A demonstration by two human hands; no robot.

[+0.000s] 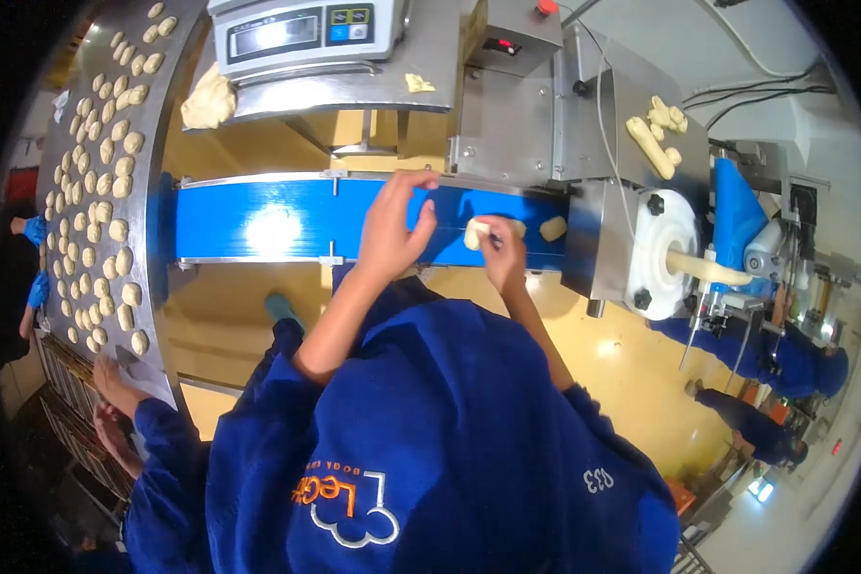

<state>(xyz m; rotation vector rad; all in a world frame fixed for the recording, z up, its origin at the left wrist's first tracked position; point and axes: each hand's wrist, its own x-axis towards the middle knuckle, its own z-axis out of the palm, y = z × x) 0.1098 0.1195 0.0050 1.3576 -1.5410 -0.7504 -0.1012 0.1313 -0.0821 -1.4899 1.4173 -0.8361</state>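
A blue conveyor belt (258,225) runs across the middle of the view. My left hand (395,228) lies over it with fingers apart, fingertips at the belt's far metal edge, holding nothing. Just to its right, my right hand (503,253) pinches a pale dough piece (474,233) above the belt. A second dough piece (552,228) lies on the belt near the machine's outlet. My blue sleeves and jacket fill the lower part of the view.
A digital scale (301,33) stands behind the belt with a dough lump (208,100) on its platform. At left, a round steel table (148,316) carries several dough pieces. A dough machine (665,253) extrudes dough at right. Another person's hands (115,387) rest at the table's edge.
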